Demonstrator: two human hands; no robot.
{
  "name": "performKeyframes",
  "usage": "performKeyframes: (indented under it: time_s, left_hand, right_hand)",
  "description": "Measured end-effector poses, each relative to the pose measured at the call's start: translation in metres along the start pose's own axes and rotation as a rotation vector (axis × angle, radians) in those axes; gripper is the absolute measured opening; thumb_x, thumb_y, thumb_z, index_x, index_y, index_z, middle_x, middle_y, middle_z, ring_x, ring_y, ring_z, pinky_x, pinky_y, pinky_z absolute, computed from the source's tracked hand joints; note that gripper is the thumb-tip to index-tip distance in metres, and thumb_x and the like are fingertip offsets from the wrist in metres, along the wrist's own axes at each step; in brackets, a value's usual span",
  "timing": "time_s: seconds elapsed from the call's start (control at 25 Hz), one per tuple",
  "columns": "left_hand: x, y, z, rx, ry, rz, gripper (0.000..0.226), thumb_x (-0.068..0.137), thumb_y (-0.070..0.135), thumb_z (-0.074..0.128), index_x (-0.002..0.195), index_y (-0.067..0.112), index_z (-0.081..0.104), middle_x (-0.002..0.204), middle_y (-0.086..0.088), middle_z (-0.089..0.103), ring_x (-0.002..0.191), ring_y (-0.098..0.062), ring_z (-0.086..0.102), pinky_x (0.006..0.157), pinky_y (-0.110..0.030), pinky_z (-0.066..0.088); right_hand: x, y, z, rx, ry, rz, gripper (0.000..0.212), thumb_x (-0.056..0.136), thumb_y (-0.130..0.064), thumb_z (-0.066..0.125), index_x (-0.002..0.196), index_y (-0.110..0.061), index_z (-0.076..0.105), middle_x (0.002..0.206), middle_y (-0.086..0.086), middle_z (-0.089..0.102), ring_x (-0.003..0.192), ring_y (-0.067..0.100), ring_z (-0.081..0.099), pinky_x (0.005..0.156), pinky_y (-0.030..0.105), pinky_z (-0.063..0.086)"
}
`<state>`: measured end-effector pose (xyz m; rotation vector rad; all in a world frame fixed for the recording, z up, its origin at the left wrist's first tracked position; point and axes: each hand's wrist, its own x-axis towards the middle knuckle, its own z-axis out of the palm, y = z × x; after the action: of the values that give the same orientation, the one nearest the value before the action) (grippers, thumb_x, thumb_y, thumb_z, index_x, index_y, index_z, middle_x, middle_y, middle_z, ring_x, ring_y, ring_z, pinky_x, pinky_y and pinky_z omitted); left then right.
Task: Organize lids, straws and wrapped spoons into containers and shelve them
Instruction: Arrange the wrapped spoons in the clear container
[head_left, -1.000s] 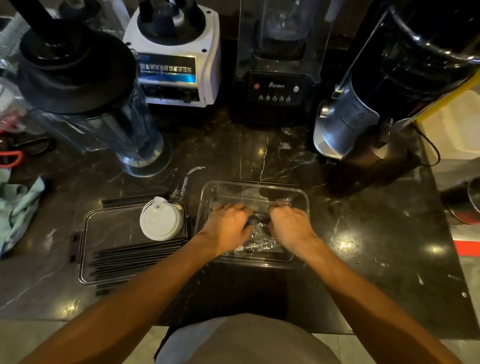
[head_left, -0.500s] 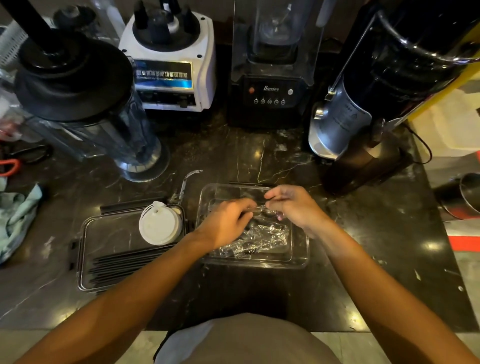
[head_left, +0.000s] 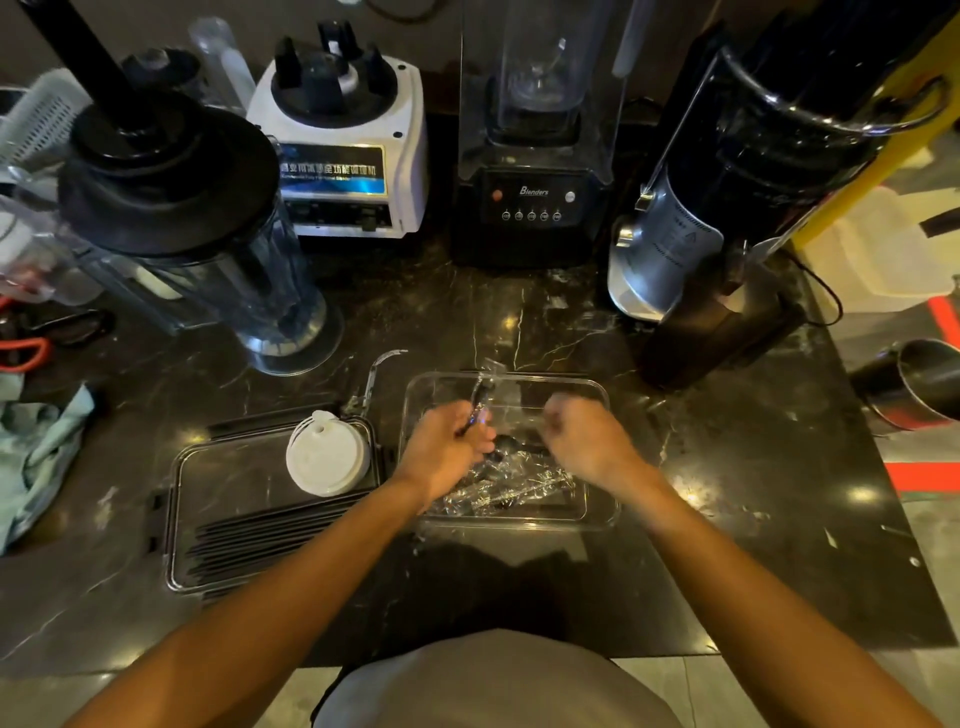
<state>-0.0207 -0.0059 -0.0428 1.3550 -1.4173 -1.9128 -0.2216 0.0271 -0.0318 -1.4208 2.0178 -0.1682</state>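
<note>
while both hands are kept over the right-hand clear container (head_left: 602, 400), the step in hand is judged to be the sorting of wrapped spoons into it. a single wrapped spoon (head_left: 480, 397) is pinched in the curled fingers of the left hand (head_left: 447, 449), its far end tilted up and away over the container's far rim. the right hand (head_left: 584, 439) is seen with its fingers curled; whether a wrapper is gripped beneath it cannot be told, since the fingertips are hidden. a loose heap of wrapped spoons (head_left: 511, 483) is already laid in the bottom of this container, between and just below the two hands.

on the dark marble counter (head_left: 519, 322), a second clear container (head_left: 179, 519) is placed just beside the first, to its left. black straws (head_left: 270, 535) are laid flat along its near side, and a stack of white lids (head_left: 326, 457) is set in its far right corner. another lone wrapped utensil (head_left: 376, 374) is left on the counter behind the two containers.

the next move is judged to call for the held spoon to be lowered flat among the others, so that nothing is left sticking above the rim. the stray utensil would then need to be gathered before any shelving.
</note>
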Motion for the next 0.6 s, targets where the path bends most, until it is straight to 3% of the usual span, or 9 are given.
performKeyframes:
  time_s: [0.08,0.16,0.24,0.32,0.4,0.52,0.6]
  left_hand:
    - [0.002,0.004,-0.003,-0.076,0.056,-0.112,0.016,0.103,0.005,0.056,0.099,0.014,0.069,0.102,-0.007,0.074,0.093,-0.016,0.072,0.077,-0.025,0.060]
    - [0.003,0.005,-0.006,-0.115,0.075,-0.161,0.015,0.104,0.013,0.057,0.104,0.011,0.072,0.103,-0.009,0.075,0.093,-0.018,0.070,0.076,-0.025,0.058]
    - [0.002,0.008,-0.011,-0.125,0.081,-0.166,0.018,0.104,0.017,0.058,0.101,0.009,0.073,0.095,-0.011,0.069,0.086,-0.020,0.063,0.069,-0.022,0.054]
    - [0.001,0.009,-0.012,-0.069,0.078,-0.152,0.017,0.104,0.017,0.059,0.095,0.012,0.073,0.089,-0.008,0.067,0.084,-0.015,0.062,0.066,-0.016,0.052]
    - [0.000,0.008,-0.012,-0.031,0.067,-0.143,0.014,0.104,0.016,0.060,0.097,0.017,0.071,0.096,-0.006,0.072,0.090,-0.013,0.066,0.072,-0.019,0.053]
    - [0.003,0.005,-0.008,-0.036,0.084,-0.161,0.011,0.100,0.013,0.064,0.101,0.023,0.067,0.112,-0.009,0.074,0.109,-0.021,0.068,0.089,-0.031,0.055]
    - [0.006,0.005,-0.004,-0.056,0.087,-0.190,0.015,0.099,0.014,0.067,0.108,0.025,0.064,0.113,0.000,0.071,0.109,-0.016,0.066,0.086,-0.029,0.054]
  right_hand:
    - [-0.004,-0.006,0.017,-0.402,-0.081,-0.108,0.018,0.098,-0.011,0.062,0.116,-0.012,0.064,0.103,0.005,0.069,0.100,0.025,0.071,0.087,0.037,0.053]
    - [-0.006,-0.009,0.031,-0.471,-0.087,-0.129,0.029,0.095,-0.002,0.061,0.123,-0.008,0.061,0.111,0.008,0.071,0.105,0.026,0.071,0.096,0.040,0.052]
    - [-0.006,-0.010,0.036,-0.415,-0.094,-0.096,0.023,0.095,-0.002,0.063,0.116,-0.012,0.064,0.108,0.006,0.071,0.100,0.024,0.070,0.098,0.040,0.053]
    - [-0.005,-0.007,0.030,-0.293,-0.128,-0.017,0.009,0.098,-0.011,0.064,0.094,-0.020,0.065,0.094,0.002,0.068,0.085,0.017,0.066,0.081,0.032,0.055]
    - [-0.004,-0.005,0.020,-0.110,-0.141,0.051,0.017,0.100,-0.019,0.064,0.084,-0.023,0.062,0.082,-0.002,0.065,0.070,0.009,0.061,0.059,0.022,0.045]
    - [-0.010,-0.005,0.004,0.336,-0.102,0.131,0.012,0.101,-0.017,0.064,0.091,-0.012,0.068,0.075,0.004,0.067,0.056,0.011,0.063,0.052,0.026,0.051]
    - [-0.014,-0.009,-0.002,0.566,-0.055,0.172,0.009,0.101,-0.013,0.064,0.096,-0.008,0.069,0.076,0.005,0.066,0.051,0.007,0.061,0.051,0.024,0.052]
